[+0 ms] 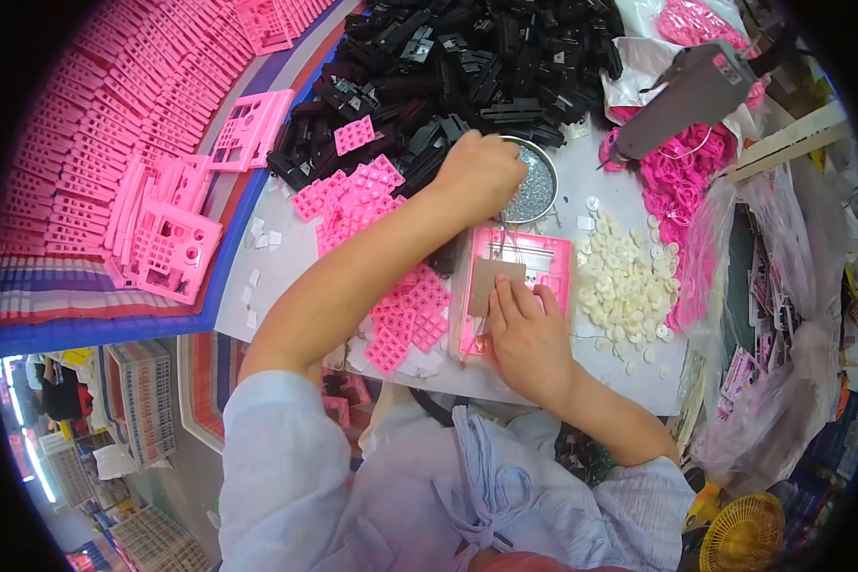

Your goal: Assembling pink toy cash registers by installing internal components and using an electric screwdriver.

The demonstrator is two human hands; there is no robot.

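A pink plastic casing [560, 286] lies on the table in front of me. Inside it is a flat brown square board [494, 275], with thin dark wires running up from it. My right hand [524, 329] presses on that board, fingers stretched out. Beyond the casing stands a round metal dish [534, 186] full of small silvery parts, too small to name. At the dish's left rim is my left hand [486, 173], its fingers curled together; whatever they hold is hidden.
Pink keypads [353, 205] lie left, whitish discs [629, 272] right. Black plastic parts [467, 67] are heaped at the back. A dark grey powered tool [682, 100] with a thin tip overhangs the right. Pink casings [176, 243] are stacked far left.
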